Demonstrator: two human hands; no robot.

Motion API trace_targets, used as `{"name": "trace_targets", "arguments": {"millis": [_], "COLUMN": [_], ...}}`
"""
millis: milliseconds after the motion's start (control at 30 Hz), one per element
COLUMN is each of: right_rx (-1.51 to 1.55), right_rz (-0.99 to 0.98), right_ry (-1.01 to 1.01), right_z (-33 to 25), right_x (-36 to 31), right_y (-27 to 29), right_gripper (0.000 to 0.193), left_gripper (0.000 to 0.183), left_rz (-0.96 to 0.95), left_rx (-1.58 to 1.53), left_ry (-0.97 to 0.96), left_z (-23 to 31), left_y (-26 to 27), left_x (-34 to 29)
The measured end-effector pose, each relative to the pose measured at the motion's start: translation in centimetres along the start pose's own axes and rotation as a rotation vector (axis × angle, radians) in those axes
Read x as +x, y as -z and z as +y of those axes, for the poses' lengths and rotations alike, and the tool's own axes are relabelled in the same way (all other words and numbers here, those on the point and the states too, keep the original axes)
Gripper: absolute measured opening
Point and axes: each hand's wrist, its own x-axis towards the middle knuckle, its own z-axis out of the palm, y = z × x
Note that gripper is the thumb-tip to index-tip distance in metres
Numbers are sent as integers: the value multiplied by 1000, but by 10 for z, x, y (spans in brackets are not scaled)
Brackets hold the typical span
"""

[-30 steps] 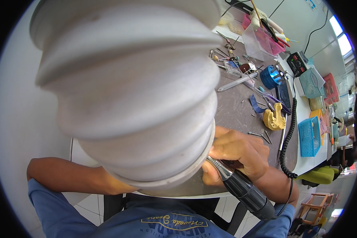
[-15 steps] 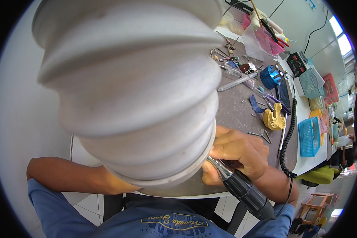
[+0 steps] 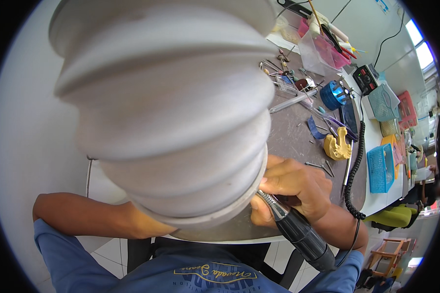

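hose [image 3: 181, 122], pale and ribbed, is filling the view from the middle out toward eleven o'clock, and it is hiding whatever lies behind its rim. over at four o'clock the right hand [image 3: 298, 188] is gripping a black drill [image 3: 305, 239], its fingers curling in and pressing together, thumb and forefinger pinching the metal neck. the drill is sitting at five o'clock, its thick end slanting down toward the blue sleeve [image 3: 335, 273], its tip disappearing behind the hose. down at eight, the left forearm [image 3: 90, 215] is reaching in under the hose; the left hand's fingers are hiding there, so i am not able to tell whether they are spreading or pinching.

out at three o'clock a yellow plaster model [image 3: 338, 146] is standing on the grey desk [image 3: 291, 139], with small metal pins [image 3: 318, 167] lying between it and the right hand. a coiled cord [image 3: 357, 166] is running just beyond, and a blue basket [image 3: 380, 168] is resting farther out. at two, a round blue holder [image 3: 333, 95] is carrying some bits.
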Motion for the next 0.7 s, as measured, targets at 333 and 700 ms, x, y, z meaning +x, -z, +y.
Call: {"name": "trace_targets", "arguments": {"millis": [333,700], "right_rx": [-15,-22], "right_rz": [-18,29], "right_ry": [-16,-30], "right_z": [-1,-3], "right_x": [-2,-1], "right_y": [1,-2], "right_gripper": [34,29], "left_gripper": [26,25], "left_rz": [3,9], "left_rx": [3,19], "left_ry": [-4,-6], "left_z": [-1,-2], "left_y": [0,0], "left_x": [2,1]}}
